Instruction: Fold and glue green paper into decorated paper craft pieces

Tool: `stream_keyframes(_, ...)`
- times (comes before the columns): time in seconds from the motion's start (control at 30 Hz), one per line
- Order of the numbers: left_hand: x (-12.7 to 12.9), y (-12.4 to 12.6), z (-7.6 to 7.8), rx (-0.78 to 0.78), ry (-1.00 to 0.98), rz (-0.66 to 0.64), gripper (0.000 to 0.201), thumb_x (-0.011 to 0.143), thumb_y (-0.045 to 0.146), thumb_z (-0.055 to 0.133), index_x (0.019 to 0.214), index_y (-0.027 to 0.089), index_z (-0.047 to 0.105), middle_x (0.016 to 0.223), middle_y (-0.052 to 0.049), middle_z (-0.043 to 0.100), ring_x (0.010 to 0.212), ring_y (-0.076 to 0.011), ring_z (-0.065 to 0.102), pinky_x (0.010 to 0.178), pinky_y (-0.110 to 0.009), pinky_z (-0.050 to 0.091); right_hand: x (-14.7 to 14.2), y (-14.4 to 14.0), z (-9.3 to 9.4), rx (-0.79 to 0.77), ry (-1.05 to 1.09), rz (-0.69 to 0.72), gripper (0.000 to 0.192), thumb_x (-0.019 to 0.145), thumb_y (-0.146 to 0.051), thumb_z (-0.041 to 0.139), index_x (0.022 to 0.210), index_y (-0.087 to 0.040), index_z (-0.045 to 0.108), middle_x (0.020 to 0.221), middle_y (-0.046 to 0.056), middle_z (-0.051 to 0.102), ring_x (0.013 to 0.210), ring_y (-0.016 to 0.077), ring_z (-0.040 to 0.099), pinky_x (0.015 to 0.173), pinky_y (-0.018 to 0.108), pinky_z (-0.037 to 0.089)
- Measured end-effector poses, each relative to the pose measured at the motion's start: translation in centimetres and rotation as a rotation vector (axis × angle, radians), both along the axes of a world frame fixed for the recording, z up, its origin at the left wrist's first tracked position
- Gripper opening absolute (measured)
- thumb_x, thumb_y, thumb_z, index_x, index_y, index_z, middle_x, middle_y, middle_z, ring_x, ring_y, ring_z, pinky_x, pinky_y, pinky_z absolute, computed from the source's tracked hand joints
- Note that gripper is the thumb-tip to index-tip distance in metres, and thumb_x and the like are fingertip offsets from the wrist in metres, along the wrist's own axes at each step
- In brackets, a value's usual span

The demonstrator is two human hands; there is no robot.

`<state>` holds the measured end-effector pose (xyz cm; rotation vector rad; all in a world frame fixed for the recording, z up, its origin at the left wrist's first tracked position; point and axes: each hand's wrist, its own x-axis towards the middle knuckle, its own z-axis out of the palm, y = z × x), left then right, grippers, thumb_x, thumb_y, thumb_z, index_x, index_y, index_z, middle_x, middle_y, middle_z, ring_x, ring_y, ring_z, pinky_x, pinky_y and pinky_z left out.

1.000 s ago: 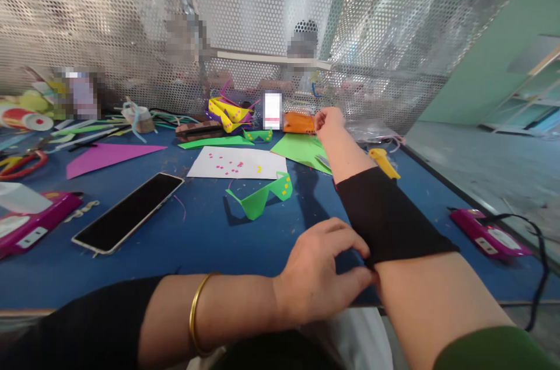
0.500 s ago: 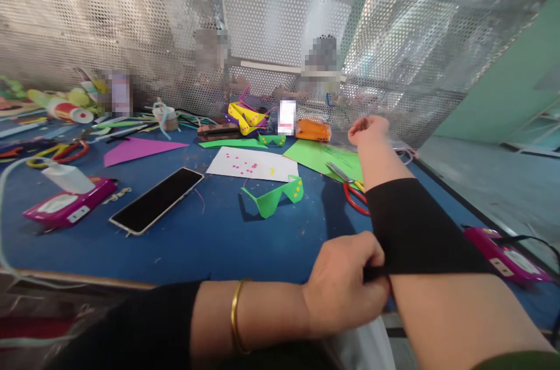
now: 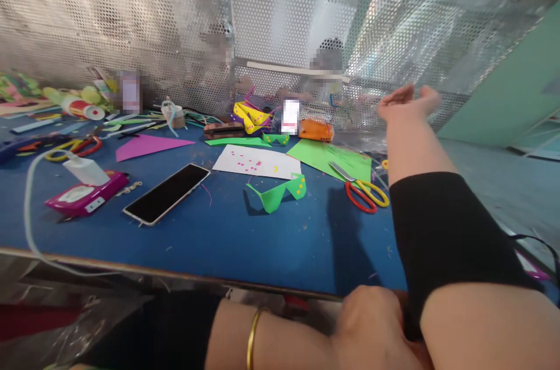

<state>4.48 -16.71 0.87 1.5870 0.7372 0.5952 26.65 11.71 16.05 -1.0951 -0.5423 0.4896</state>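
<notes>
Black sleeve [image 3: 441, 230] on right forearm, pinched at lower edge by left hand [image 3: 371, 323]; right hand [image 3: 406, 103] open, empty, raised past scissors [image 3: 361, 186]; best pulled evenly, arm straight.

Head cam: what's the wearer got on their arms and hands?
Both hands are bare, no gloves. The left hand has a thin gold bangle at the wrist and a black sleeve further up the forearm. The right hand has a black sleeve band round the forearm, with a green edge at the frame corner.
</notes>
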Motion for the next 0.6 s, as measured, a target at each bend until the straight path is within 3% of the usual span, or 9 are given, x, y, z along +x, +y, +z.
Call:
stream_keyframes(0.03, -0.6, 0.1, 0.3, 0.058, 0.048, 0.018, 0.014, 0.063, 0.026, 0.073, 0.063, 0.023, 0.06, 0.051, 0.001, 0.054, 0.062, -0.0203, 0.059, 0.045, -0.025, 0.037, 0.2, -0.3, -0.1, -0.012, -0.027, -0.011, 0.055, 0.104, -0.026, 0.006, 0.061, -0.021, 0.04, 0.066, 0.001, 0.05, 0.062, 0.007, 0.06, 0.056, 0.021, 0.042)
stream_keyframes(0.1, -1.2, 0.9, 1.5, 0.527, 0.175, -0.012, 0.015, 0.064, 0.023, 0.066, 0.058, 0.022, 0.052, 0.054, 0.001, 0.057, 0.054, -0.0164, 0.056, 0.045, -0.028, 0.03, 0.3, -0.6, -0.8, -0.064, -0.084, -0.029, 0.043, 0.106, -0.03, 0.027, 0.077, -0.016, 0.055, 0.079, 0.002, 0.059, 0.07, 0.009, 0.062, 0.062, 0.023, 0.049)
stream_keyframes(0.17, -1.3, 2.1, 3.0, 0.932, 0.181, 0.038, 0.012, 0.074, 0.024, 0.057, 0.062, 0.021, 0.055, 0.058, -0.001, 0.06, 0.051, -0.0154, 0.053, 0.045, -0.032, 0.028, -0.2, -0.4, -2.2, -0.141, -0.15, -0.039, 0.024, 0.101, -0.036, 0.052, 0.104, -0.015, 0.063, 0.1, 0.004, 0.066, 0.083, 0.0138, 0.065, 0.072, 0.03, 0.056)
stream_keyframes(0.27, -0.9, 3.2, 4.8, 1.237, 0.175, 0.052, 0.019, 0.085, 0.026, 0.052, 0.07, 0.018, 0.061, 0.063, -0.003, 0.062, 0.053, -0.0162, 0.055, 0.044, -0.033, 0.029, -1.6, 0.6, -4.7, -0.259, -0.272, -0.034, 0.036, 0.096, -0.039, 0.062, 0.125, -0.017, 0.059, 0.123, 0.009, 0.063, 0.102, 0.0212, 0.065, 0.086, 0.042, 0.057)
stream_keyframes(0.37, -0.4, 3.3, 5.0, 1.32, 0.183, -0.022, 0.025, 0.094, 0.032, 0.05, 0.079, 0.015, 0.062, 0.069, -0.005, 0.065, 0.057, -0.0167, 0.06, 0.043, -0.032, 0.033, -2.9, 1.4, -7.0, -0.331, -0.416, -0.005, 0.036, 0.096, -0.038, 0.061, 0.126, -0.018, 0.059, 0.126, 0.009, 0.062, 0.106, 0.0224, 0.064, 0.089, 0.044, 0.056)
stream_keyframes(0.47, -0.1, 3.4, 4.4, 1.214, 0.292, 0.003, 0.036, 0.098, 0.048, 0.049, 0.092, 0.014, 0.059, 0.076, -0.006, 0.067, 0.061, -0.021, 0.065, 0.038, -0.033, 0.032, -3.5, 1.6, -8.4, -0.369, -0.551, 0.013, 0.034, 0.096, -0.039, 0.061, 0.123, -0.017, 0.061, 0.122, 0.008, 0.063, 0.102, 0.0208, 0.065, 0.087, 0.042, 0.057)
stream_keyframes(0.6, 0.0, 3.5, 3.9, 1.098, 0.316, -0.035, 0.032, 0.099, 0.048, 0.049, 0.1, 0.018, 0.057, 0.083, -0.003, 0.07, 0.065, -0.0192, 0.067, 0.039, -0.031, 0.032, -3.5, 1.3, -9.5, -0.382, -0.688, -0.03, 0.013, 0.093, -0.028, 0.063, 0.092, -0.015, 0.067, 0.09, 0.004, 0.069, 0.081, 0.0174, 0.067, 0.082, 0.037, 0.054)
